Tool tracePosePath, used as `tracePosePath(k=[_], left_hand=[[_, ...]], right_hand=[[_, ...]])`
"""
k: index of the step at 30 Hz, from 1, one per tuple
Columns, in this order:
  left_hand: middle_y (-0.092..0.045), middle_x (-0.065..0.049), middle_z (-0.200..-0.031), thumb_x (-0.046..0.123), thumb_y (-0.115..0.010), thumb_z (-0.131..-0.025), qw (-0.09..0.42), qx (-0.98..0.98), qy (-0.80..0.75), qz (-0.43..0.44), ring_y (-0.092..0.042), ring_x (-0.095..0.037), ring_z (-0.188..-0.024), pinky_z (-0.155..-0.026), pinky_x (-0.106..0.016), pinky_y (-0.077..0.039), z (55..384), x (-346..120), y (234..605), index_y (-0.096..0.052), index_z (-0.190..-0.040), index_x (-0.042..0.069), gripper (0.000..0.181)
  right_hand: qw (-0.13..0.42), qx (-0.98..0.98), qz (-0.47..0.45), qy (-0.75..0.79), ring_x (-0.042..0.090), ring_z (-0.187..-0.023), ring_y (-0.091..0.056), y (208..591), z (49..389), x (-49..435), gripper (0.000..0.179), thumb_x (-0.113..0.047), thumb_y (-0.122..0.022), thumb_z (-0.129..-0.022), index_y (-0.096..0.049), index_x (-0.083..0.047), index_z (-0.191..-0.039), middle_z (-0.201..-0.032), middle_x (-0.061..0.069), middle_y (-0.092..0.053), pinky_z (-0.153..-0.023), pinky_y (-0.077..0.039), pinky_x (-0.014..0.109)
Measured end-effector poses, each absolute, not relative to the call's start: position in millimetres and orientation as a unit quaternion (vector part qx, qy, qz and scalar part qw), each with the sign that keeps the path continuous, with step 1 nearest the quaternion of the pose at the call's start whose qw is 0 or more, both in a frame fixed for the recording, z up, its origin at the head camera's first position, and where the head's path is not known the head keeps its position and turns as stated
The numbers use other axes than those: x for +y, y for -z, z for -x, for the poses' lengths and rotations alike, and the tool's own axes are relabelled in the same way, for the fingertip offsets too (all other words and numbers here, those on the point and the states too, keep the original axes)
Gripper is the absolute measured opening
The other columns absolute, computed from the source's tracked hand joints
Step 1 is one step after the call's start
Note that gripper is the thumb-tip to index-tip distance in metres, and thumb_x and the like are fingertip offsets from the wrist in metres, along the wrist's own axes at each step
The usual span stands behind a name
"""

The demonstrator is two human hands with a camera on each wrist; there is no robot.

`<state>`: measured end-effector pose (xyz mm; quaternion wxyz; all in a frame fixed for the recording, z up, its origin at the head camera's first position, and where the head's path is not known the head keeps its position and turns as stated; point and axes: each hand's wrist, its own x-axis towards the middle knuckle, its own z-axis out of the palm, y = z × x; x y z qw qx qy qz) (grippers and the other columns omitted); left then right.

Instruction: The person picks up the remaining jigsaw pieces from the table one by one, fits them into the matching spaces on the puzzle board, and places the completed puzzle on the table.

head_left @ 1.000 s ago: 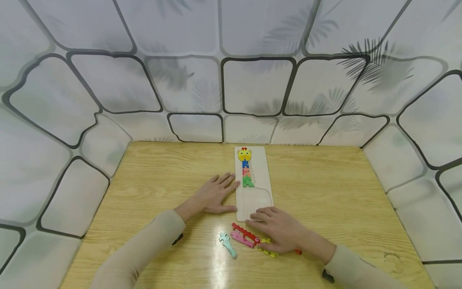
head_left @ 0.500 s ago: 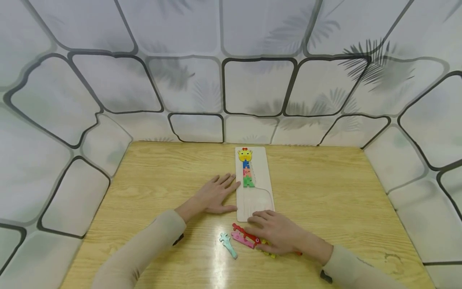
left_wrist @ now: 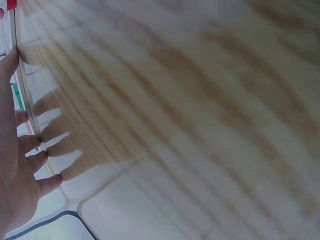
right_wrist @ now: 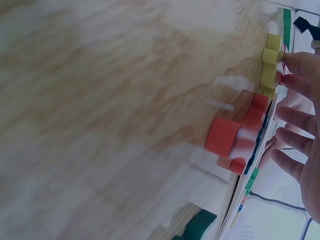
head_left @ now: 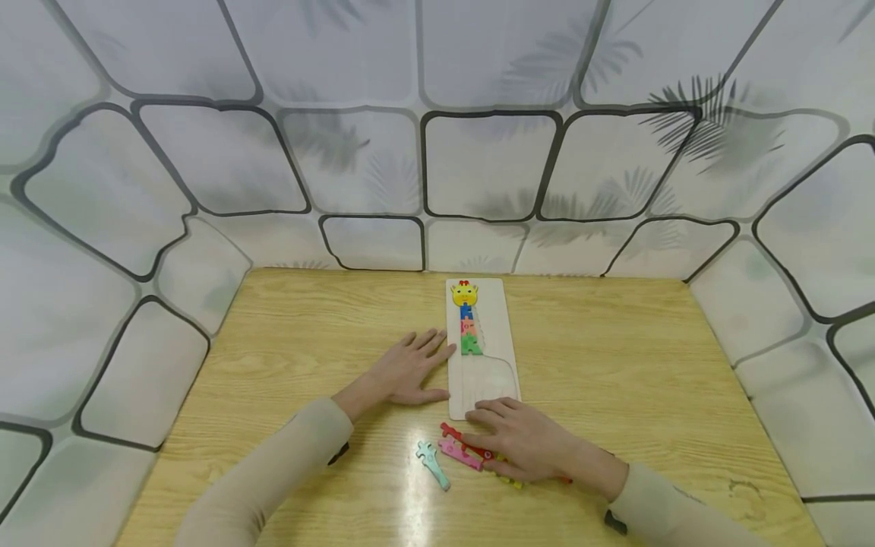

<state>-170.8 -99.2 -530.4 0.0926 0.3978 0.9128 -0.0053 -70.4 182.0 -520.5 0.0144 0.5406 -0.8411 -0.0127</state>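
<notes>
My left hand (head_left: 412, 371) lies flat with fingers spread, fingertips over the left edge of a pale wooden puzzle board (head_left: 492, 323). The board holds a yellow giraffe head (head_left: 464, 294) above a blue, a salmon and a green neck piece (head_left: 471, 345). My right hand (head_left: 529, 441) is at the board's near right corner. Its thumb and index finger pinch a long red puzzle piece (head_left: 449, 431), partly hidden under them. Beneath that hand a yellow piece (right_wrist: 270, 67) and an orange-red piece (right_wrist: 222, 136) stand out in the right wrist view. A pink piece (head_left: 459, 453) lies alongside the red one.
A light teal puzzle piece (head_left: 433, 466) lies left of the pile on the wood-grain table (head_left: 615, 342). A dark green piece (right_wrist: 199, 226) shows low in the right wrist view. Patterned white walls (head_left: 488, 163) rise behind and at both sides of the table.
My right hand has shifted slightly toward me and to the left, its thumb and index finger coming over the red piece. My left hand and the board have stayed put.
</notes>
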Motion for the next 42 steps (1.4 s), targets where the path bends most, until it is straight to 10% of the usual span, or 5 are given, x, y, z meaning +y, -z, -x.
tracePosePath(k=[42], left_hand=[[-0.015,-0.014,-0.178,0.074,-0.039,-0.102,0.099,0.914,0.002,-0.395,-0.02,-0.034,-0.166,-0.134,-0.057,-0.024,170.8,-99.3,531.0,-0.019,-0.171,0.019,0.09]], right_hand=[[0.018,-0.82,-0.572,0.013,0.024,-0.136,-0.06,517.9,76.4,166.8,0.045,-0.054,-0.059,-0.103,-0.066,-0.031,-0.142,-0.149,0.002,-0.063,-0.113,-0.053,0.042]])
